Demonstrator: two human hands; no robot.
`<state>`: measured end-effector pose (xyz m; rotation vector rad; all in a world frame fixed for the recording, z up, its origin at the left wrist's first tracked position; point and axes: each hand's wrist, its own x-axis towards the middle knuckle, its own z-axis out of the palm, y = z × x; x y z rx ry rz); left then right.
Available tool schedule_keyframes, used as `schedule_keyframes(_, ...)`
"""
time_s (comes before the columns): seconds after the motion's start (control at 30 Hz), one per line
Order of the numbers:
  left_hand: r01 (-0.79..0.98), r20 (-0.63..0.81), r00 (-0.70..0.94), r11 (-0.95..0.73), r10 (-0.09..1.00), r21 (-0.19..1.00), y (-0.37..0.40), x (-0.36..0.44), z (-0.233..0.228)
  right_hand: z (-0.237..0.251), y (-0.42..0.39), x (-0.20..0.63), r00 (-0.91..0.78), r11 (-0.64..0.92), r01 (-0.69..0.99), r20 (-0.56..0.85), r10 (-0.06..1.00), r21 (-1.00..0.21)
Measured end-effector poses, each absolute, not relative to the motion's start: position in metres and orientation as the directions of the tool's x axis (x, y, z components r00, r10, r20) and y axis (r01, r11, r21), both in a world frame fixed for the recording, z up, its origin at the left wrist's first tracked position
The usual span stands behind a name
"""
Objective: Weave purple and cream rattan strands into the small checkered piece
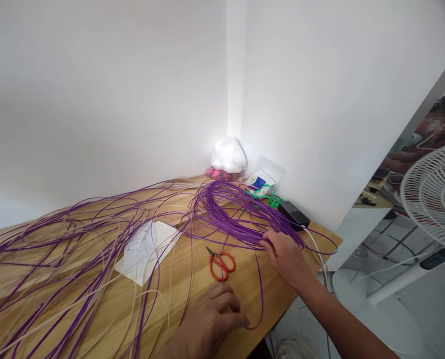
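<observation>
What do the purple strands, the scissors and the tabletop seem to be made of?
Purple strands: probably smooth plastic, perhaps coated cord; even colour, slight sheen, springy loops.
Scissors: dark blades, likely metal; the orange-red loop handles look like plastic or a plastic coating.
Tabletop: wood or wood-look laminate, satin finish, judging by its pale brown grain.

- head cam: worn on person's head, looks fwd & down over table point(278, 294)
- faces room corner point(235, 75); walls point(103, 89) fill upper half
- close range: L hand point(215, 316) nearest, btm ctr; R hand point(282, 252) a bit farther
- wide view, reaches fan point(437, 194) at R edge
</observation>
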<state>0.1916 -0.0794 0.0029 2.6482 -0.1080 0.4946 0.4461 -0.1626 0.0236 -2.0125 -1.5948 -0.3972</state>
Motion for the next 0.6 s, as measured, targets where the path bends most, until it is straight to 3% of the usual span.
schedule_keyframes(0.1, -0.224, 0.364, 0.929, -0.892, -0.072, 0.393, -0.084, 0.196, -0.002, 0.024, -0.157, 0.431, 0.105, -0.052, 0.990, 0.456, 0.884, -0.128)
schedule_keyframes(0.17, -0.185, 0.340, 0.939, -0.910, -0.052, 0.371, -0.081, 0.195, -0.001, 0.018, -0.157, 0.423, 0.052, -0.017, 0.996, 0.414, 0.909, -0.088)
schedule_keyframes(0.37, 0.158, 0.291, 0.929, -0.956, 0.229, 0.248, -0.038, 0.195, 0.004, -0.002, -0.167, 0.433, 0.071, -0.071, 0.997, 0.408, 0.910, -0.016)
schedule_keyframes(0.6, 0.527, 0.281, 0.809, -0.849, 0.516, 0.040, 0.058, 0.215, -0.003, -0.015, -0.164, 0.434, 0.191, -0.228, 0.973, 0.468, 0.863, 0.023)
